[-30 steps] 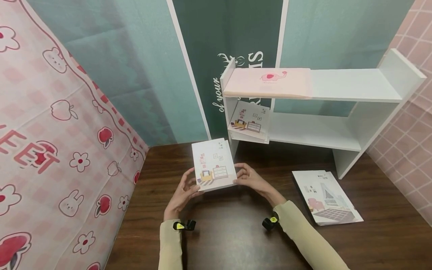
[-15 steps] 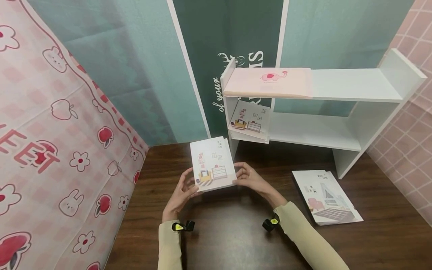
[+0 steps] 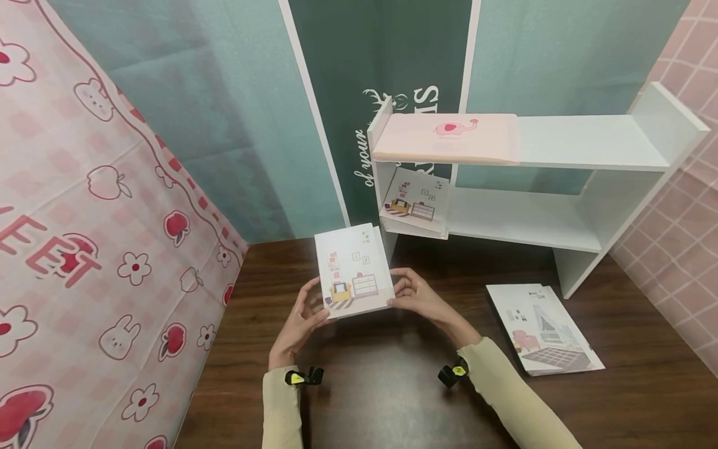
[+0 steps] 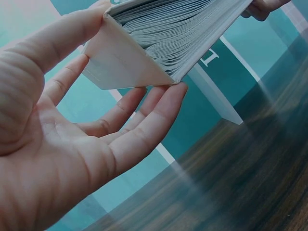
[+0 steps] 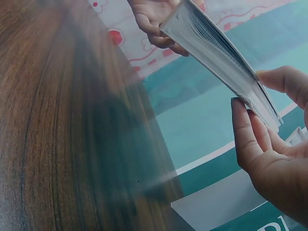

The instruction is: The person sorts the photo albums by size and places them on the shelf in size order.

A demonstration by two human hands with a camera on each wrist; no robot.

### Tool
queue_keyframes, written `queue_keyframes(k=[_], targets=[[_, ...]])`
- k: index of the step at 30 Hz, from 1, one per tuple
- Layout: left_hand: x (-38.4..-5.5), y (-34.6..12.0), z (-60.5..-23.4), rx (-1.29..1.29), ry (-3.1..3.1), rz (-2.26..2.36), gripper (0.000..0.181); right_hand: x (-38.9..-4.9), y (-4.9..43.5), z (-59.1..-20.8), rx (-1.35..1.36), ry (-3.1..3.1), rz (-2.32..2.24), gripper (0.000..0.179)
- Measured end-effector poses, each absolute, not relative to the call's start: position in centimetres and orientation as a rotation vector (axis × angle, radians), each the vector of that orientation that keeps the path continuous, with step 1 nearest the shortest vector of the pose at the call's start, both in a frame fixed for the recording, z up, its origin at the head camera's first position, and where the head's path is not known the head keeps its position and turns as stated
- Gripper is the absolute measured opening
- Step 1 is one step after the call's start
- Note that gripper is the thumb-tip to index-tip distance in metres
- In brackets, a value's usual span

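A small thick hardcover book point(image 3: 353, 262), its white cover printed with a room scene of a yellow chair and a drawer chest, is held between both hands above the brown table. My left hand point(image 3: 300, 321) grips the lower left corner, thumb on the front and fingers behind. In the left wrist view the pale spine point(image 4: 115, 57) and the bulging, sleeve-like page edges point(image 4: 173, 33) face the camera. My right hand point(image 3: 417, 299) pinches the lower right corner, thumb on one cover and fingers point(image 5: 245, 130) on the other, as the right wrist view shows.
A white two-tier shelf point(image 3: 521, 218) stands behind to the right. A similar book point(image 3: 417, 199) leans at the left of its lower tier. A pink elephant-print book point(image 3: 449, 137) lies on top. Another white book point(image 3: 544, 330) lies on the table point(image 3: 381, 386) at right.
The held book has risen very slightly toward the back and left, with both hands still gripping it. The shelf and the other books stay put.
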State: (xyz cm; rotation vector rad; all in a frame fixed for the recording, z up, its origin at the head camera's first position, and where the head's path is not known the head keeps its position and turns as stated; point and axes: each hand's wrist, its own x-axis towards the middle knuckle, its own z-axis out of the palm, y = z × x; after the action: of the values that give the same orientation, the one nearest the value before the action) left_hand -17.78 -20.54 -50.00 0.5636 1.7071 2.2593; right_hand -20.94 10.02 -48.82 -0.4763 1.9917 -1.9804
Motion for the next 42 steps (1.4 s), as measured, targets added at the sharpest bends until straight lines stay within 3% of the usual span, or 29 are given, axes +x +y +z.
queue_keyframes(k=[42], targets=[[-17.1, -20.1, -48.7, 0.65, 1.79, 2.244, 0.071, -19.7, 10.7, -46.2, -0.535, 1.997, -1.996, 0.066]])
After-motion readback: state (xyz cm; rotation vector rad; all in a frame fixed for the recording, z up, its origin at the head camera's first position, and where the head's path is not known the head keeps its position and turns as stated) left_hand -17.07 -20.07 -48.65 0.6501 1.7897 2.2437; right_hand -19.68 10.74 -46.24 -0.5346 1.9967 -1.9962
